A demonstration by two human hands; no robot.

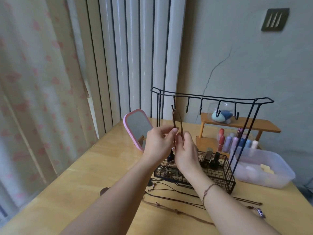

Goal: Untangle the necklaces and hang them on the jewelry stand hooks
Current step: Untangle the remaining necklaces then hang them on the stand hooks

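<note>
Here, both the left hand (pixel 156 141) and the right hand (pixel 187 150) pinch a brown cord necklace (pixel 177 121) in curled fingers; it hangs looped over the leftmost hook (pixel 172 107) of the jewelry stand (pixel 211 99), toward the table's (pixel 84 175) far edge.

blk wire stand (pixel 211 97), brown cord necklace (pixel 174 119), pink-rimmed mirror (pixel 126 126), tan wood table (pixel 101 167).

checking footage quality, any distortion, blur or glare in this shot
Head view: wide-angle bend bows the jewelry stand top bar and curtain edges; soft daylight, no harsh shadows; mild sheen on the table; hands and brown necklace slightly soft, fine detail smeared.
</note>
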